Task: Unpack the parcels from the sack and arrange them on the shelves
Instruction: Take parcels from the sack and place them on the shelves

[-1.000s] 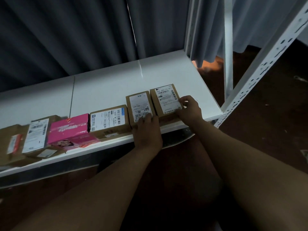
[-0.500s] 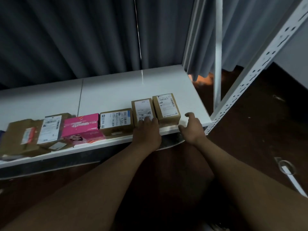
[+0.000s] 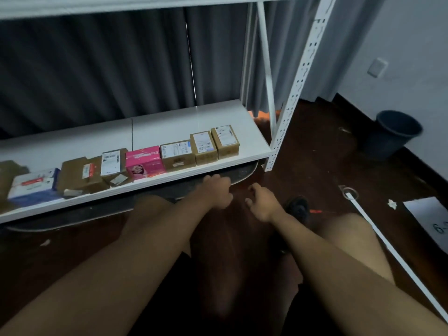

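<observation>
A row of parcels (image 3: pixel 169 158) is lined along the front edge of the lower shelf (image 3: pixel 189 117), at ten o'clock from the hands. The left hand (image 3: pixel 215 192) is held just below the shelf lip, fingers loosely curled, nothing gripped. The right hand (image 3: pixel 260 202) hangs at its three o'clock, apart from it, fingers relaxed and empty. At two o'clock a dark bin (image 3: pixel 392 134) is seen (against the wall).

Shelf: white metal shelf (image 3: pixel 169 122), cardboard and pink parcels (image 3: pixel 224 141) lined along its front, at 12 o'clock.
Hands: my left hand (image 3: pixel 215 193) and right hand (image 3: pixel 261 204) empty, loosely curled, below its edge.
</observation>
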